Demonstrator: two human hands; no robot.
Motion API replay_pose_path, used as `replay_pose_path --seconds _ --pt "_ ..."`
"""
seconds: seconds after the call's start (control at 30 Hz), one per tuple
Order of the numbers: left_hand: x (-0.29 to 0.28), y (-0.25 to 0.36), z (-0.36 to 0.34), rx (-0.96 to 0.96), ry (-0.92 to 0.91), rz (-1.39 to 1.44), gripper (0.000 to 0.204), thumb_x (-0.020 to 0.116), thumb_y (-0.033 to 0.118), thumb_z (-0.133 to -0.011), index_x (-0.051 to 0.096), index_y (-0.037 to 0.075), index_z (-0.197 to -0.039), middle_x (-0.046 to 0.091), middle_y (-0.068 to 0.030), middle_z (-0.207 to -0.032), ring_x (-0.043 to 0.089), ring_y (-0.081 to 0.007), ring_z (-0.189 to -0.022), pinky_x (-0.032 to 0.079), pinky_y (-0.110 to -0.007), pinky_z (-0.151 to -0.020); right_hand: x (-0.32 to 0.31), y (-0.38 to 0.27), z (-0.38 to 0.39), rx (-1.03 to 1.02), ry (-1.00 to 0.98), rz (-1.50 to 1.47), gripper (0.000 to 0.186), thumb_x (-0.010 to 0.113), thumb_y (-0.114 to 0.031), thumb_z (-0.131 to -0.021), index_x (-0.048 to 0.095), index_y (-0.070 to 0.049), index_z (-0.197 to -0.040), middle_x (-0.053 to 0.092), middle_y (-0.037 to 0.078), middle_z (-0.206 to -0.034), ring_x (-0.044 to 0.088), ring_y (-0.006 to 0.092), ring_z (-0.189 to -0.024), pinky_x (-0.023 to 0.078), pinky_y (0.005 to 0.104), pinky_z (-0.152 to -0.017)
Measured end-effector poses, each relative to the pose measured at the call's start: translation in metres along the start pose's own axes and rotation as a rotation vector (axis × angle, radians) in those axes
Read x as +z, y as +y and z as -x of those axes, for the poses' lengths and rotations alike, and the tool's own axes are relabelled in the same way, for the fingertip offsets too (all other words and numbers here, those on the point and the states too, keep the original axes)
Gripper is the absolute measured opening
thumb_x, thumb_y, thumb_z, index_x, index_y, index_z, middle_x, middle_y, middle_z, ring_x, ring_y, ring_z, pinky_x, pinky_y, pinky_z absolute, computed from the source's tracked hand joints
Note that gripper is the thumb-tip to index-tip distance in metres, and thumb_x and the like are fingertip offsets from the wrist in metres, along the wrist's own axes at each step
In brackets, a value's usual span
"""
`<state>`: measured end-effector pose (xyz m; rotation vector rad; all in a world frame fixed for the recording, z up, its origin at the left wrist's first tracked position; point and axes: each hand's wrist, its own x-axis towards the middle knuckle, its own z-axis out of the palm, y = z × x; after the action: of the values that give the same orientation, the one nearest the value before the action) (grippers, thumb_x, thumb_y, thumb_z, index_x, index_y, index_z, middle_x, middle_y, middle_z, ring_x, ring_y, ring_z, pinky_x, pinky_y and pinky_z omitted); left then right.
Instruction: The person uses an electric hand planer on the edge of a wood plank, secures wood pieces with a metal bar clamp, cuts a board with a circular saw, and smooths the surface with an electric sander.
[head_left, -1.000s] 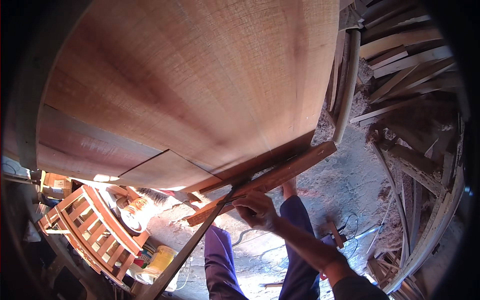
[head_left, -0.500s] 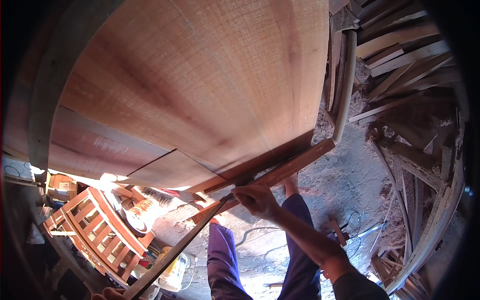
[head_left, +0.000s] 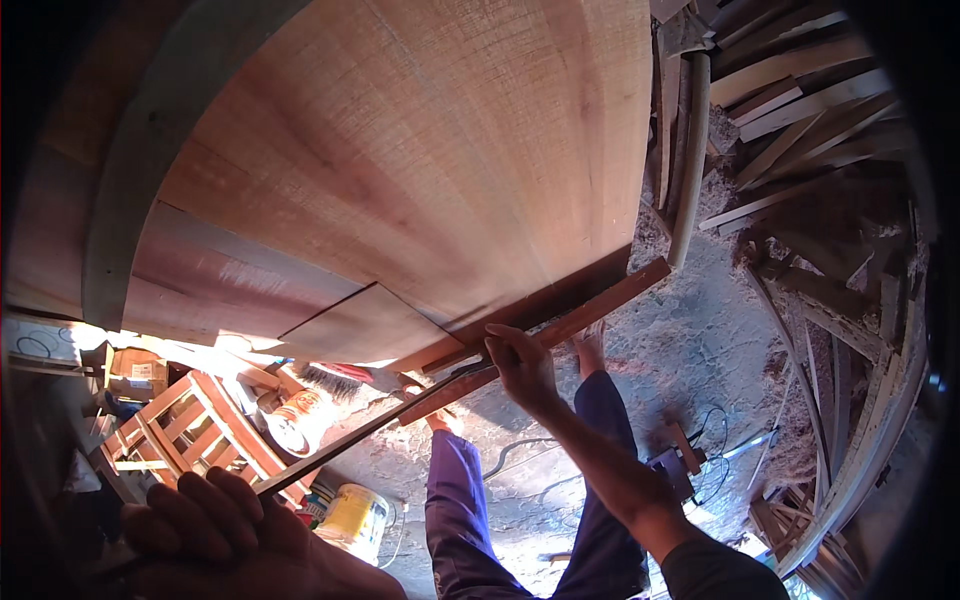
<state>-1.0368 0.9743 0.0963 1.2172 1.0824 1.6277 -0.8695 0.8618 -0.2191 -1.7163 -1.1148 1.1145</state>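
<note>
Grey floor (head_left: pixel 665 350); on it a bucket (head_left: pixel 355 522); wood shavings (head_left: pixel 716 198).

A long, narrow bar (head_left: pixel 340 442) slants toward a reddish-brown wooden strip (head_left: pixel 605 305) beside a broad panel (head_left: pixel 430 180)

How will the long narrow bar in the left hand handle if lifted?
The long narrow bar is probably stiff: it runs nearly straight toward the right hand. Its far end may swing, since most visible length extends beyond the left hand.

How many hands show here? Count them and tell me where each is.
2. The left hand grips the long narrow bar at lower left; the right hand is near the bar's far end, over the reddish-brown wooden strip.
</note>
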Motion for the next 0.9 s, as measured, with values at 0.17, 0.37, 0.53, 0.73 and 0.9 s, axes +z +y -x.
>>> replay_pose_path --seconds 0.17,0.37,0.53,0.73,0.9 --pt "-0.003 -0.003 -0.006 -0.005 -0.033 0.019 0.041 0.044 0.042 -0.106 0.038 0.012 -0.079 0.024 0.0035 -0.06 0.021 -0.0075 -0.05 0.023 -0.025 -0.046 0.009 -0.008 -0.014 0.079 0.019 -0.065 0.017 0.069 -0.021 -0.093 0.074 -0.007 -0.101 0.066 0.01 -0.07 0.064 0.0207 -0.062 0.05 0.0362 -0.06" --pt "0.013 -0.016 -0.018 -0.022 -0.015 0.066 0.041 0.041 0.042 -0.108 0.04 0.012 -0.08 0.023 0.0034 -0.061 0.02 -0.0068 -0.049 0.02 -0.024 -0.044 -0.027 -0.008 -0.048 0.158 -0.63 -0.004 0.02 0.07 -0.024 -0.09 0.074 -0.005 -0.095 0.071 0.012 -0.08 0.068 0.0289 -0.073 0.053 0.0396 -0.067" --pt "0.01 -0.026 -0.028 -0.021 -0.065 0.079 0.044 0.036 0.046 -0.108 0.04 0.011 -0.081 0.026 0.0027 -0.061 0.02 -0.0068 -0.046 0.02 -0.023 -0.04 -0.004 -0.008 -0.01 -0.112 0.125 0.373 0.027 0.069 -0.031 -0.09 0.07 -0.006 -0.1 0.067 0.012 -0.089 0.066 0.0323 -0.082 0.053 0.0486 -0.071" --pt "0.002 -0.029 -0.035 -0.022 -0.051 0.136 0.046 0.036 0.05 -0.107 0.046 0.009 -0.087 0.032 0.0015 -0.061 0.025 -0.0072 -0.045 0.022 -0.022 -0.038 -0.027 -0.05 -0.04 0.065 -0.431 0.885 0.045 0.059 -0.047 -0.095 0.067 -0.004 -0.086 0.069 0.014 -0.08 0.072 0.0314 -0.073 0.058 0.0465 -0.066" --pt "0.015 -0.031 -0.038 -0.027 0.032 0.062 0.042 0.037 0.044 -0.108 0.045 0.01 -0.085 0.027 0.0029 -0.062 0.021 -0.0074 -0.049 0.022 -0.023 -0.043 -0.044 -0.04 -0.052 -0.284 -0.796 0.988 0.032 0.061 -0.036 -0.093 0.064 -0.007 -0.08 0.068 0.013 -0.069 0.072 0.0312 -0.069 0.057 0.0431 -0.061"
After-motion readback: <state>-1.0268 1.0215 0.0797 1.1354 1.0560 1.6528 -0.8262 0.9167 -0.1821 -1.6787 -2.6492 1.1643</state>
